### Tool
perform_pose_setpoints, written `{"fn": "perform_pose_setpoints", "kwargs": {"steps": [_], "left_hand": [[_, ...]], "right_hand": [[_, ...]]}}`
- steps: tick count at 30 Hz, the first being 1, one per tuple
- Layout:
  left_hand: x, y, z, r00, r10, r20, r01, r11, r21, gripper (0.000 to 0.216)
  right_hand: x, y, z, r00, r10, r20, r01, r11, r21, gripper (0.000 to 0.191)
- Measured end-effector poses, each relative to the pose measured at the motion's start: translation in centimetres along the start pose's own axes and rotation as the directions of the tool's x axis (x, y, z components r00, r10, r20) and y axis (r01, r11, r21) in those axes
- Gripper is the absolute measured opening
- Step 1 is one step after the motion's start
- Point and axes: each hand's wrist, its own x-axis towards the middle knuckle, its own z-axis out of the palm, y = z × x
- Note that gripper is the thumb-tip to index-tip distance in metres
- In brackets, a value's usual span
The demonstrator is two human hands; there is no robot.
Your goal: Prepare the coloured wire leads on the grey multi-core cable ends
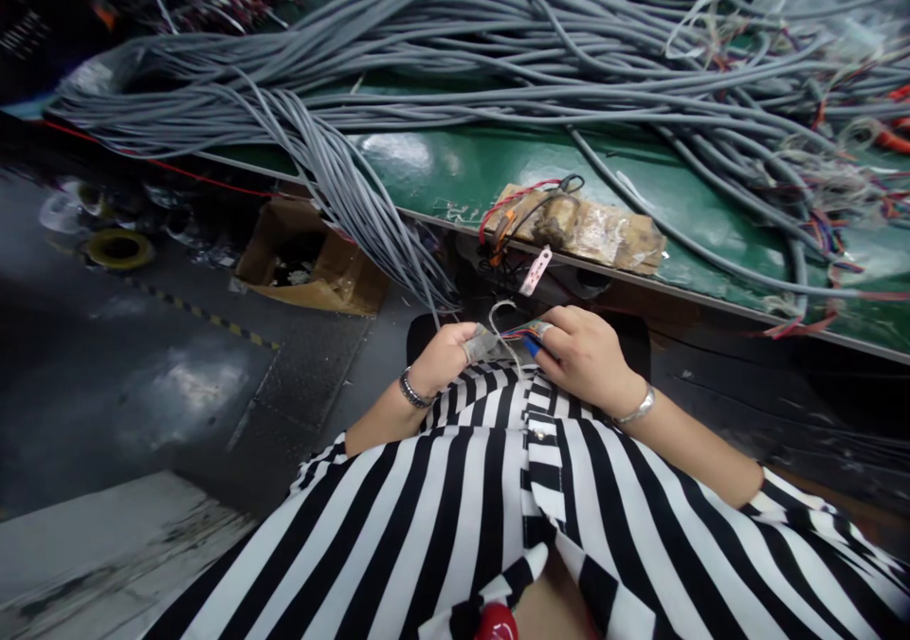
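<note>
Close to my lap, my left hand (449, 356) is closed around the end of a grey cable, with tape wrapped on a finger. Thin coloured wires (518, 333) fan out of that cable end and run across to my right hand (584, 354). The fingers of my right hand pinch these wires; blue and grey wrappings cover some fingertips. A pale, frayed strand (498, 316) curls up between the two hands. Just beyond them, a bundle of grey cables (355, 194) hangs over the table edge.
Long grey cables (427, 28) cover much of the green table (490, 161). A taped wooden block (604, 230) with red and black wires sits at the edge, a pink-white tag (536, 270) hanging beside it. On the floor at left are a cardboard box (348, 275) and a yellow roll (119, 248).
</note>
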Motion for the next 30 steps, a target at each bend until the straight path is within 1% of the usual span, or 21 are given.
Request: {"fn": "perform_pose_setpoints", "kwargs": {"steps": [3, 6, 11, 17, 23, 30], "left_hand": [[0.02, 0.13, 0.09, 1.000, -0.004, 0.007, 0.004, 1.000, -0.015, 0.037], [-0.03, 0.47, 0.19, 1.000, -0.014, -0.003, 0.014, 1.000, 0.005, 0.037], [-0.12, 0.89, 0.27, 0.999, -0.035, -0.020, 0.036, 0.999, 0.030, 0.039], [0.01, 0.34, 0.10, 0.999, -0.026, -0.028, 0.026, 1.000, -0.018, 0.039], [0.12, 0.21, 0.01, 1.000, -0.008, -0.020, 0.007, 1.000, -0.016, 0.037], [0.05, 0.27, -0.09, 1.000, -0.005, -0.022, 0.005, 1.000, 0.012, 0.036]], "right_hand": [[0.05, -0.04, -0.09, 1.000, -0.017, 0.004, 0.017, 1.000, -0.025, 0.026], [0.10, -0.26, -0.11, 1.000, -0.021, 0.021, 0.022, 0.999, -0.044, 0.027], [0.11, -0.53, -0.03, 1.000, -0.024, 0.020, 0.025, 0.999, -0.029, 0.026], [-0.01, -0.44, -0.23, 1.000, -0.003, 0.000, 0.003, 1.000, -0.023, 0.025], [-0.04, -0.40, -0.29, 1.000, 0.022, -0.022, -0.023, 0.999, -0.043, 0.027], [0.15, -0.45, -0.16, 1.000, 0.010, -0.011, -0.010, 0.999, -0.053, 0.027]]}}
